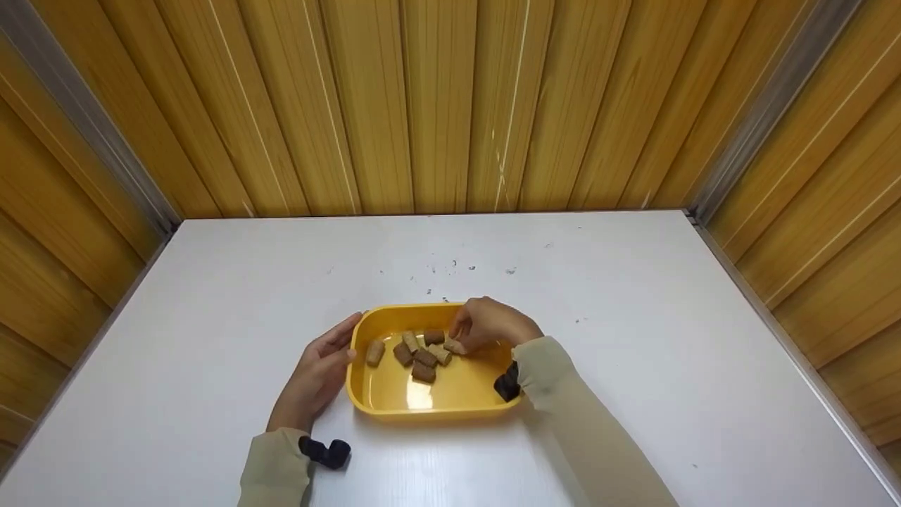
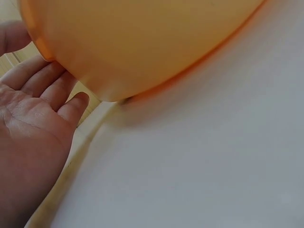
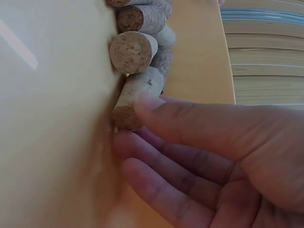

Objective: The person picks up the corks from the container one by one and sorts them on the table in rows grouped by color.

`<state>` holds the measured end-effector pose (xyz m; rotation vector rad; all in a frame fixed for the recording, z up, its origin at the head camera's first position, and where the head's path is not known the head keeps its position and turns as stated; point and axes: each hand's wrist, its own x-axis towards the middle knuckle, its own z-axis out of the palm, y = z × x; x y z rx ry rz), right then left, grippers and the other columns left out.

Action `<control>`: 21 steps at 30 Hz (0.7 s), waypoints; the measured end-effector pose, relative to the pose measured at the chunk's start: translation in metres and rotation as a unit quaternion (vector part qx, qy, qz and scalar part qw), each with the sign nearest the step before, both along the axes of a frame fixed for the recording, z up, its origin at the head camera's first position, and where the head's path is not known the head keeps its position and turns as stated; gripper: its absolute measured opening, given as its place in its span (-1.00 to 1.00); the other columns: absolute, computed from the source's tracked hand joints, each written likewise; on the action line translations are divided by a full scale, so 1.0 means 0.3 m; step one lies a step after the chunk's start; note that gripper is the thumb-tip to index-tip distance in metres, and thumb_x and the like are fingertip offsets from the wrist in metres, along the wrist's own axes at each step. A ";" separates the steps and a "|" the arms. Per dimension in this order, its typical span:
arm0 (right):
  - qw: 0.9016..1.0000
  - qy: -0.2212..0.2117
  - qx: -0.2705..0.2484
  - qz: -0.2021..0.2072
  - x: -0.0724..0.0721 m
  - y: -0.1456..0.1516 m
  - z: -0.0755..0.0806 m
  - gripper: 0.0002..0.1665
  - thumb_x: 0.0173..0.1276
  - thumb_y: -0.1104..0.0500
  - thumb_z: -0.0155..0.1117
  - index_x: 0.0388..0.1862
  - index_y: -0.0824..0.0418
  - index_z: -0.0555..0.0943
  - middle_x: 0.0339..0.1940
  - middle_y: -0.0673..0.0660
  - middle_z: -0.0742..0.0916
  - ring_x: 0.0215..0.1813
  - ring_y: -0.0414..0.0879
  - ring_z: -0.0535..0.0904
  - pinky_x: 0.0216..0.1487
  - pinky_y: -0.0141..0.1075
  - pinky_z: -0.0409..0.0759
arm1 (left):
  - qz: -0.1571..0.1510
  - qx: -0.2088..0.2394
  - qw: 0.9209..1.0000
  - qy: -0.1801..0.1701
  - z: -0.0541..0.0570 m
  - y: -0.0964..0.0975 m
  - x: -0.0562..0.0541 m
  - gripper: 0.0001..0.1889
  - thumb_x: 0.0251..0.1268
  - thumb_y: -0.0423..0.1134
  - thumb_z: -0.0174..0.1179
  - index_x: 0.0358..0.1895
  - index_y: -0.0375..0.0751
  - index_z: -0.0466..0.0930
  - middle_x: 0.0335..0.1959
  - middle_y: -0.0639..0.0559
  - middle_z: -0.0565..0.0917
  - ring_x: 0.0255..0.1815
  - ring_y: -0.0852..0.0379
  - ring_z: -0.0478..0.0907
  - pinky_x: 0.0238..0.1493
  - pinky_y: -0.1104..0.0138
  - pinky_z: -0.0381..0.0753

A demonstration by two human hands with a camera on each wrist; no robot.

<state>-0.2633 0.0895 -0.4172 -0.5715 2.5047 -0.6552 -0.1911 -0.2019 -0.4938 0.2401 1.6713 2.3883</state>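
Observation:
A yellow plastic tray (image 1: 450,394) with rounded corners sits on the white table, several corks (image 1: 424,357) inside it, some light tan and others dark brown. My right hand (image 1: 496,322) reaches in over the right part of the tray. Its thumb and forefinger pinch a light tan cork (image 3: 137,97) at the near end of the cluster, while the other fingers curve loosely below. At the tray's left end, my left hand (image 1: 320,370) rests with fairly straight fingers (image 2: 59,88) against the outer wall and the thumb at the rim. One tan cork (image 1: 375,353) lies apart, nearest the left wall.
The white table (image 1: 211,317) has small dark marks beyond the tray. Wood-patterned panels (image 1: 436,105) enclose it at the back and both sides. Black devices (image 1: 327,453) are strapped at both wrists over light sleeves.

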 end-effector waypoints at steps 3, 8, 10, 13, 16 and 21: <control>1.000 -0.014 -0.006 0.004 0.001 -0.004 -0.007 -0.73 0.11 0.29 0.41 -0.18 0.06 0.74 -0.35 -0.01 0.75 -0.33 -0.20 0.58 -0.27 -0.38 0.58 | 0.000 0.000 1.000 0.003 0.000 -0.001 -0.001 -0.36 0.33 -0.51 -0.02 0.48 -0.33 0.07 0.53 -0.17 0.12 0.48 0.20 0.20 0.42 0.43 0.25; 0.999 -0.025 -0.010 0.024 0.001 -0.006 -0.017 -0.64 0.11 0.30 0.40 -0.08 0.05 0.73 -0.34 -0.01 0.74 -0.34 -0.20 0.56 -0.33 -0.41 0.53 | 0.006 0.005 1.000 -0.003 -0.001 0.003 0.000 -0.36 0.32 -0.51 -0.01 0.48 -0.30 0.09 0.52 -0.13 0.15 0.42 0.31 0.28 0.40 0.47 0.27; 0.999 -0.025 -0.012 0.032 0.002 -0.003 -0.017 -0.64 0.11 0.30 0.39 -0.07 0.05 0.73 -0.36 0.00 0.74 -0.37 -0.21 0.54 -0.36 -0.42 0.51 | 0.008 0.007 1.000 -0.004 -0.001 0.006 0.000 -0.36 0.32 -0.51 0.00 0.48 -0.29 0.10 0.52 -0.12 0.16 0.40 0.34 0.29 0.39 0.47 0.27; 0.999 -0.032 -0.015 0.035 0.004 0.002 -0.016 -0.62 0.11 0.30 0.38 -0.06 0.04 0.72 -0.41 0.00 0.72 -0.41 -0.21 0.51 -0.41 -0.43 0.47 | 0.010 0.008 1.000 -0.004 0.000 0.008 0.001 -0.36 0.32 -0.52 0.00 0.48 -0.28 0.11 0.52 -0.10 0.17 0.39 0.36 0.30 0.39 0.48 0.26; 0.998 -0.038 -0.018 0.039 0.004 0.005 -0.013 -0.63 0.12 0.28 0.38 -0.05 0.02 0.72 -0.42 -0.03 0.70 -0.42 -0.21 0.49 -0.43 -0.44 0.46 | 0.009 0.009 1.000 0.000 0.000 0.007 0.002 -0.36 0.32 -0.52 -0.01 0.47 -0.29 0.10 0.52 -0.11 0.16 0.39 0.37 0.30 0.39 0.48 0.26; 0.997 -0.041 -0.027 0.053 0.002 0.014 -0.005 -0.65 0.15 0.28 0.36 -0.06 0.03 0.70 -0.38 -0.01 0.70 -0.40 -0.21 0.50 -0.41 -0.43 0.47 | 0.002 0.014 1.000 0.012 -0.002 0.005 -0.001 -0.36 0.31 -0.54 -0.03 0.48 -0.34 0.07 0.52 -0.16 0.14 0.39 0.35 0.32 0.39 0.47 0.28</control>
